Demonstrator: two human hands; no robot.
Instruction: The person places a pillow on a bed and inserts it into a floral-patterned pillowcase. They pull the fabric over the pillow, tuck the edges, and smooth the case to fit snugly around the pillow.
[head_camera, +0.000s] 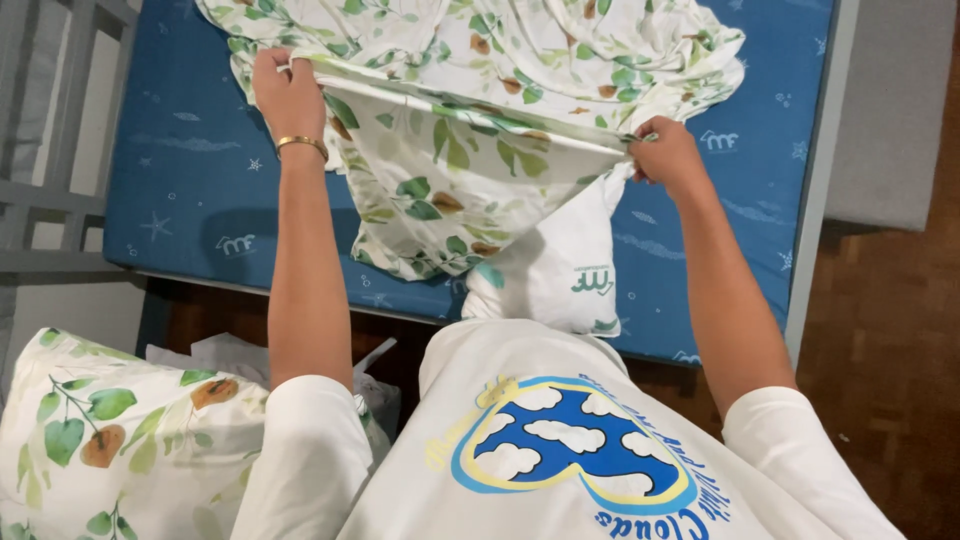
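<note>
Both hands, left hand (287, 92) and right hand (668, 155), pinched the leaf-printed white cotton pillowcase (450, 190) open edge, stretched crosswise; white pillow (560, 270) pointed toward the person, blue mattress (190, 170) bare alongside.

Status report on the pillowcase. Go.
Left hand and right hand both grip the leaf-print pillowcase at its open edge. White pillow partly inside, over blue mattress. Nothing blocking.
</note>
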